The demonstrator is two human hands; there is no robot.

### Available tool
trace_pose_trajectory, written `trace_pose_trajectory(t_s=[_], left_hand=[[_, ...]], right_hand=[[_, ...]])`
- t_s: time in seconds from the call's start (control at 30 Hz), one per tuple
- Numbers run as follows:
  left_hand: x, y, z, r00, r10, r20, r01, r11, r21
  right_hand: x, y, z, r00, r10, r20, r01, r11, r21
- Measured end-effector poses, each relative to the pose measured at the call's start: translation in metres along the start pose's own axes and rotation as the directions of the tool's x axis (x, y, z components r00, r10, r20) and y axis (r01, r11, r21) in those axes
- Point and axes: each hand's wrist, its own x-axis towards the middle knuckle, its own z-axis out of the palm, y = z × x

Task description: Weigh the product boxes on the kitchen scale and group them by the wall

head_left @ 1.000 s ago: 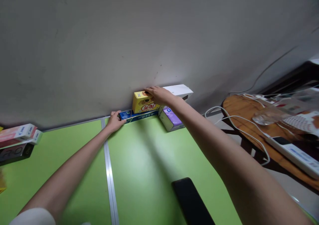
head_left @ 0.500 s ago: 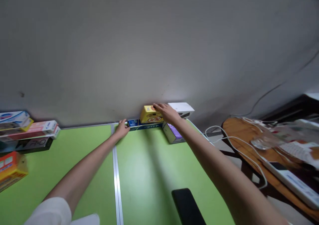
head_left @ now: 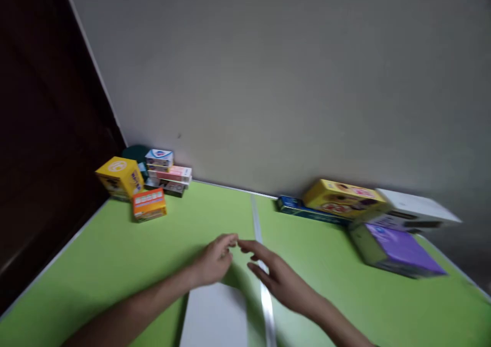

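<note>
One yellow box (head_left: 118, 177) well left of the silver strip (head_left: 267, 306), orange box (head_left: 149, 204) nearer it, white flat object (head_left: 215, 316) just left of it, left hand (head_left: 215, 261) likewise, half-open, empty, right hand (head_left: 284, 278) across the strip, loosely open, empty, blue box (head_left: 301, 209) right of it, purple pack (head_left: 406, 247) farther right.

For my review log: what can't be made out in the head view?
Head view: flat white rectangular object, near end cut off by bottom edge.
Head view: dark green rounded object, partly hidden behind yellow cardboard box.
Head view: purple-topped rectangular pack, print blurred.
</note>
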Motion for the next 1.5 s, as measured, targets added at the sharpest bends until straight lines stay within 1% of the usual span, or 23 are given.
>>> trace_pose_trajectory(t_s=[0.07, 0.1, 0.13, 0.17, 0.2, 0.23, 0.3, 0.33, 0.37, 0.4, 0.47, 0.57, 0.7, 0.8, 0.87, 0.93, 1.0, 1.03, 1.1, 1.2, 1.27, 1.4, 1.5], left_hand=[[-0.030, -0.017, -0.022, 1.000, 0.000, -0.027, -0.001, 0.999, -0.051], [-0.041, -0.025, -0.036, 0.996, -0.008, -0.086, 0.005, 0.999, -0.033], [-0.049, -0.032, -0.053, 0.983, -0.015, -0.182, 0.016, 1.000, 0.006], [-0.056, -0.039, -0.071, 0.953, -0.007, -0.304, 0.026, 0.998, 0.059], [-0.060, -0.046, -0.090, 0.899, 0.020, -0.437, 0.033, 0.993, 0.114], [-0.062, -0.052, -0.109, 0.825, 0.059, -0.563, 0.040, 0.986, 0.163], [-0.062, -0.064, -0.144, 0.676, 0.094, -0.731, 0.085, 0.975, 0.203], [-0.059, -0.070, -0.159, 0.631, 0.064, -0.773, 0.127, 0.975, 0.184], [-0.056, -0.076, -0.171, 0.607, 0.011, -0.795, 0.175, 0.974, 0.147], [-0.052, -0.082, -0.182, 0.597, -0.053, -0.800, 0.220, 0.971, 0.100], [-0.042, -0.091, -0.195, 0.601, -0.153, -0.784, 0.273, 0.962, 0.021], [-0.029, -0.100, -0.201, 0.629, -0.186, -0.755, 0.274, 0.962, -0.009], [-0.033, -0.102, -0.186, 0.657, -0.217, -0.722, 0.294, 0.956, -0.020], [-0.050, -0.095, -0.160, 0.685, -0.257, -0.682, 0.326, 0.945, -0.029], [-0.068, -0.083, -0.134, 0.725, -0.281, -0.628, 0.335, 0.942, -0.035], [-0.090, -0.069, -0.104, 0.792, -0.262, -0.551, 0.296, 0.955, -0.027], [-0.114, -0.053, -0.072, 0.864, -0.198, -0.464, 0.217, 0.976, -0.013], [-0.126, -0.046, -0.056, 0.891, -0.167, -0.421, 0.180, 0.984, -0.010], [-0.148, -0.035, -0.026, 0.925, -0.153, -0.347, 0.153, 0.988, -0.026], [-0.173, -0.030, 0.010, 0.941, -0.204, -0.270, 0.196, 0.979, -0.057], [-0.183, -0.032, 0.025, 0.942, -0.229, -0.245, 0.224, 0.973, -0.050], [-0.195, -0.044, 0.035, 0.927, -0.272, -0.259, 0.276, 0.961, -0.019], [-0.201, -0.051, 0.033, 0.914, -0.295, -0.278, 0.307, 0.952, -0.003]], right_hand=[[0.018, -0.017, 0.047, 0.999, -0.017, 0.050, 0.006, 0.977, 0.212], [0.033, -0.022, 0.067, 0.998, -0.013, 0.058, -0.005, 0.954, 0.301], [0.050, -0.025, 0.084, 0.998, 0.000, 0.059, -0.022, 0.925, 0.380], [0.070, -0.027, 0.099, 0.998, 0.024, 0.054, -0.046, 0.893, 0.448], [0.091, -0.028, 0.112, 0.997, 0.067, 0.038, -0.077, 0.857, 0.509], [0.114, -0.029, 0.123, 0.992, 0.123, 0.018, -0.112, 0.821, 0.559], [0.157, -0.030, 0.141, 0.971, 0.237, -0.021, -0.174, 0.768, 0.616], [0.176, -0.030, 0.148, 0.959, 0.280, -0.038, -0.196, 0.755, 0.625], [0.194, -0.031, 0.154, 0.950, 0.309, -0.048, -0.213, 0.751, 0.624], [0.210, -0.033, 0.160, 0.944, 0.324, -0.052, -0.225, 0.753, 0.618], [0.233, -0.037, 0.170, 0.941, 0.335, -0.045, -0.239, 0.755, 0.611], [0.246, -0.043, 0.181, 0.948, 0.317, -0.010, -0.241, 0.742, 0.625], [0.227, -0.051, 0.185, 0.954, 0.299, 0.005, -0.229, 0.723, 0.652], [0.190, -0.057, 0.174, 0.947, 0.320, 0.017, -0.251, 0.708, 0.660], [0.154, -0.061, 0.159, 0.947, 0.321, 0.020, -0.253, 0.706, 0.661], [0.110, -0.066, 0.140, 0.952, 0.306, 0.001, -0.232, 0.721, 0.653], [0.060, -0.071, 0.123, 0.952, 0.303, -0.038, -0.210, 0.742, 0.637], [0.034, -0.073, 0.116, 0.946, 0.319, -0.062, -0.210, 0.747, 0.631], [-0.016, -0.076, 0.109, 0.916, 0.387, -0.105, -0.240, 0.739, 0.630], [-0.076, -0.074, 0.117, 0.849, 0.509, -0.142, -0.304, 0.691, 0.656], [-0.101, -0.069, 0.130, 0.822, 0.554, -0.134, -0.327, 0.651, 0.685], [-0.119, -0.061, 0.154, 0.827, 0.555, -0.092, -0.316, 0.593, 0.741], [-0.120, -0.057, 0.161, 0.854, 0.509, -0.105, -0.263, 0.598, 0.757]])
